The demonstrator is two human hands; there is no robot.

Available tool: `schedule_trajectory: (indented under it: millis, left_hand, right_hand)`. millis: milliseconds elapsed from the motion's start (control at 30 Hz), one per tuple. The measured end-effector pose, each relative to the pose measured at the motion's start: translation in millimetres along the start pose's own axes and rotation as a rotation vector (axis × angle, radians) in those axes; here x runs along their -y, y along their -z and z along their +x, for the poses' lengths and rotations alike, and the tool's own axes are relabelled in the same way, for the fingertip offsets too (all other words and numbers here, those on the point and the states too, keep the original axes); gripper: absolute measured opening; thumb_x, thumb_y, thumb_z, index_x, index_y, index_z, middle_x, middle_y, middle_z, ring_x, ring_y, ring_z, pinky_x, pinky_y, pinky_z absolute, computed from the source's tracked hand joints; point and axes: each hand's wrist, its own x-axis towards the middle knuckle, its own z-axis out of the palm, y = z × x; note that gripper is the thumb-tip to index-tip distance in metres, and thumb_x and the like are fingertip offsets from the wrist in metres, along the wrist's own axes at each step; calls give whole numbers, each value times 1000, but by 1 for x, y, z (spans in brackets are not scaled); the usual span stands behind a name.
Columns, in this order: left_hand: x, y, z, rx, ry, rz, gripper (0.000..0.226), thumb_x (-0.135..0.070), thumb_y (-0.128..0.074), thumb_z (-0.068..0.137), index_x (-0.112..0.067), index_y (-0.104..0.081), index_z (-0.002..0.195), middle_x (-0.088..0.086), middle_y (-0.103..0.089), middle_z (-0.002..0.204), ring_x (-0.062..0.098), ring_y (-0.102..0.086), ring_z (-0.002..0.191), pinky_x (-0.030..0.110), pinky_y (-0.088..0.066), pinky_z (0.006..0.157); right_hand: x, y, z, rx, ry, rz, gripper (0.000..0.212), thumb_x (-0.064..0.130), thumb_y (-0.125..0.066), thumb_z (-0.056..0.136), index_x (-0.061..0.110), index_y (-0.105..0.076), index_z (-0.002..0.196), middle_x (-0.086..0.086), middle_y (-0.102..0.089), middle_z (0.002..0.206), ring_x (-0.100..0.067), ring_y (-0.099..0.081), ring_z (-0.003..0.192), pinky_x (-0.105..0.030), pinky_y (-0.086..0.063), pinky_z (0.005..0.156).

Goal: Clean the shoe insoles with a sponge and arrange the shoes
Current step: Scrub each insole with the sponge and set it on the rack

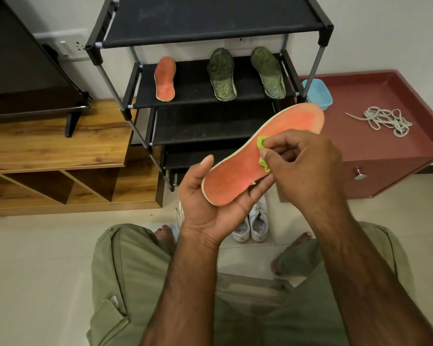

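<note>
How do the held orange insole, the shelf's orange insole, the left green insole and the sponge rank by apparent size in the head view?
1. The held orange insole, though nearness to the camera inflates it.
2. The left green insole.
3. The shelf's orange insole, somewhat narrower.
4. The sponge, mostly covered by the right hand.

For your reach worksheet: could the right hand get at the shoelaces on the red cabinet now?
Probably yes: the path to the shoelaces looks free, though the right hand pinches the sponge.

Bare left hand (205,208), bare right hand (308,171), hairy forearms (360,270), olive-green trousers (125,270), bare feet (163,233)
</note>
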Motion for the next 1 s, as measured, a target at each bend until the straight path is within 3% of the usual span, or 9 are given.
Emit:
schedule_trajectory:
  millis: [67,133,267,367,467,633,833,933,1000]
  left_hand:
    - [1,3,1,41,-29,-2,99,-33,-65,85,10,-11,156,33,-12,164,49,-16,153,62,-19,123]
    - [3,6,4,72,-51,16,89,-30,-63,83,5,-19,152,34,-16,159,50,-21,149,61,-17,124]
    - [-1,4,9,-33,-41,29,72,-34,-49,86,4,-31,145,33,-33,150,47,-36,140,57,-30,120]
    - [-1,-1,11,-26,-22,-7,70,-37,-44,89,8,-39,142,29,-50,135,41,-52,126,52,-39,113]
    - [-2,1,11,-16,-6,-63,61,-36,-45,90,11,-54,128,25,-59,121,36,-59,116,45,-32,115]
    - [-1,-2,13,-84,-63,-44,61,-33,-45,87,8,-49,133,29,-55,131,41,-57,119,53,-45,109]
    - [-4,-5,14,-114,-56,-30,46,-32,-46,86,2,-57,116,20,-62,113,32,-62,107,44,-45,101]
    - [-2,-7,16,-112,-64,0,55,-31,-45,86,7,-54,125,26,-58,125,37,-55,118,49,-45,106]
    - [-3,-8,16,-118,-59,10,55,-31,-44,86,8,-56,123,25,-60,122,36,-55,117,47,-43,107]
  right_hand:
    - [2,0,1,-36,-1,-39,11,26,-80,87,32,-79,96,15,-71,90,4,-66,75,-5,-47,67]
    - [3,0,2,-37,7,-88,13,26,-78,88,31,-78,99,11,-71,93,-1,-66,75,-10,-47,67]
    - [3,3,0,0,76,-265,17,33,-73,92,35,-78,108,8,-68,101,-14,-66,87,-40,-56,81]
    - [5,0,-4,96,154,-169,17,24,-74,91,31,-79,105,7,-67,105,-12,-64,93,-30,-53,84]
    - [10,-8,-14,242,310,-128,16,17,-76,89,25,-81,103,7,-68,103,-10,-62,97,-25,-48,87]
    - [0,-3,9,14,209,-136,17,15,-72,92,22,-81,105,5,-69,105,-10,-63,94,-33,-54,87]
    - [11,-13,-4,253,341,-81,18,11,-75,89,21,-82,102,3,-71,102,-13,-65,97,-31,-52,90]
    - [7,-7,11,76,184,-99,19,14,-74,91,24,-81,104,3,-70,106,-13,-65,98,-26,-49,87]
    - [10,-7,9,75,190,-126,19,14,-73,92,24,-81,105,3,-70,107,-15,-65,99,-29,-50,88]
